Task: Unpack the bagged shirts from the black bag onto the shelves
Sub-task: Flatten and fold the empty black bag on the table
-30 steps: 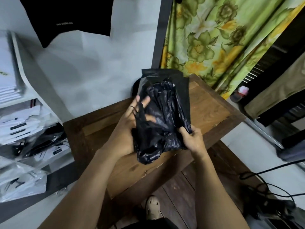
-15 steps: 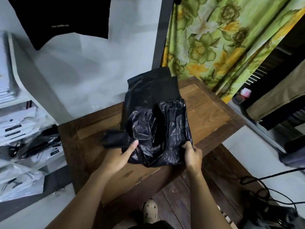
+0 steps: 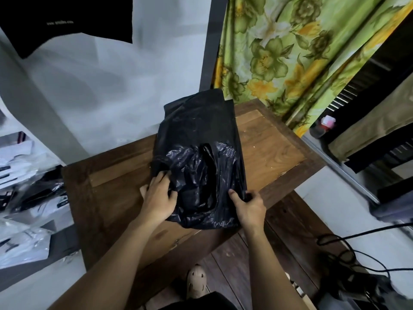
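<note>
Bag of crinkled black plastic [image 3: 201,175], lifted a second ago, now flat on brown wooden table [image 3: 268,148]. Left hand [image 3: 158,198] curled into its left edge, right hand [image 3: 248,205] pinching near right corner. Flat matte black packet [image 3: 196,117] exposed at far end, apparently ready to slide out.

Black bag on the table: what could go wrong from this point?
1. The black bag lies at the near edge of the wooden table; a pull toward the person may slide it off onto the floor.
2. The left hand and right hand both grip thin, crinkled plastic; pulling them apart may tear it.
</note>
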